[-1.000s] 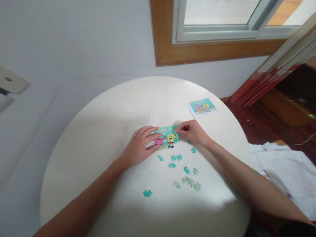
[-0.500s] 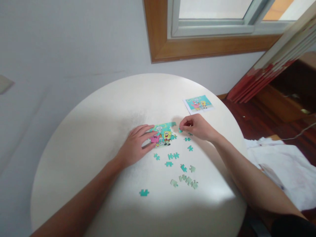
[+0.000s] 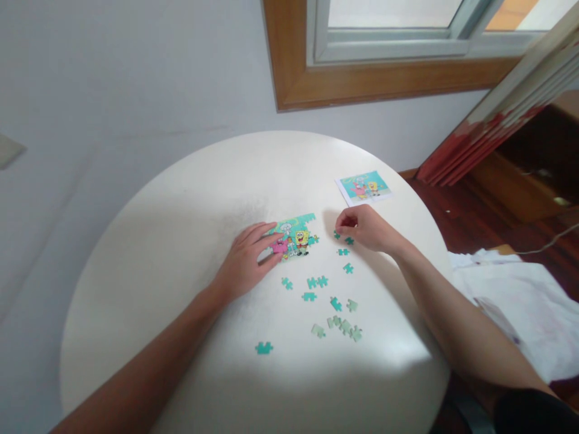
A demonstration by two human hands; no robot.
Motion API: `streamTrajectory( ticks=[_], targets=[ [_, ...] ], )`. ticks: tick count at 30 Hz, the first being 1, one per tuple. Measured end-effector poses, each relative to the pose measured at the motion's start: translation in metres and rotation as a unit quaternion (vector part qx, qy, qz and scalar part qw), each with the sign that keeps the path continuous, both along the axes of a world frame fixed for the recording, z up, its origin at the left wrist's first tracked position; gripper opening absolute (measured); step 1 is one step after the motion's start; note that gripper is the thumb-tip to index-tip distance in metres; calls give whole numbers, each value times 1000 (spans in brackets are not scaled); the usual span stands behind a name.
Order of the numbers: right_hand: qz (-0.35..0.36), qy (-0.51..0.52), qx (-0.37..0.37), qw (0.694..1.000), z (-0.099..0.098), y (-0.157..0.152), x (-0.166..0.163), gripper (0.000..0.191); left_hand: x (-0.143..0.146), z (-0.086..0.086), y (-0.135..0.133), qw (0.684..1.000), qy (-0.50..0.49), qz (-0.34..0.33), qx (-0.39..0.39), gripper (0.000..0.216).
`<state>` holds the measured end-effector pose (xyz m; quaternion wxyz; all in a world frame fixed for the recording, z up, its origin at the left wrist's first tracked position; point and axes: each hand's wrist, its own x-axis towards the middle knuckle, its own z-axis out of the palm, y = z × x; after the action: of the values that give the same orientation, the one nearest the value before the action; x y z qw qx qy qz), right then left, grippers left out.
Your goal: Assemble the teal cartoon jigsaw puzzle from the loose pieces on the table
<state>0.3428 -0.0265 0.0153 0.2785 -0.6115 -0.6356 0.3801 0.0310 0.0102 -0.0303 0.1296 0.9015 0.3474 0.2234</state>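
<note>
My left hand point(image 3: 246, 258) lies with its fingers spread over the left side of a partly joined jigsaw puzzle point(image 3: 296, 224), which shows cartoon figures on teal. Its fingertips cover part of the picture. To the right of the puzzle, my right hand point(image 3: 362, 225) is closed in a pinch on a small teal puzzle piece point(image 3: 337, 234), low over the table. Another teal piece point(image 3: 349, 240) lies just under that hand. Nearer to me, several loose teal pieces point(image 3: 309, 296) and pale green pieces point(image 3: 345, 327) are scattered on the table.
A picture card point(image 3: 364, 185) with the same cartoon scene lies at the back right of the round white table point(image 3: 217, 181). One teal piece point(image 3: 264, 348) sits apart near the front. Beyond the table are a wall, a window and a curtain point(image 3: 479, 132); white cloth point(image 3: 520, 307) is at the right.
My right hand has drawn slightly right, away from the puzzle, with the pinched piece. Under my left hand the joined puzzle has shifted a little left and tilted, its right side swinging up.
</note>
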Motion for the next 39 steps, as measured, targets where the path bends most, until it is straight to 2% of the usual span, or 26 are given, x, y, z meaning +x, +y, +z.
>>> streamTrajectory(
  ticks=[4,11,14,20,29,39],
  targets=[
    [37,10,-9,999,3,-4,-8,8,0,0,0,1000,-7,1,2,34],
    [177,-20,-34,983,17,-17,-15,14,1,1,0,1000,0,2,0,34],
    [209,-37,-44,976,17,-19,-16,13,1,2,0,1000,1,1,2,34],
    [230,-41,-45,971,16,-18,-17,15,2,3,0,1000,-9,-1,-1,34],
    [245,-119,-1,962,14,-19,-22,14,2,5,0,1000,-13,-6,5,34],
    [210,-107,69,969,21,-19,-25,20,2,2,0,1000,-7,-4,10,34]
  ],
)
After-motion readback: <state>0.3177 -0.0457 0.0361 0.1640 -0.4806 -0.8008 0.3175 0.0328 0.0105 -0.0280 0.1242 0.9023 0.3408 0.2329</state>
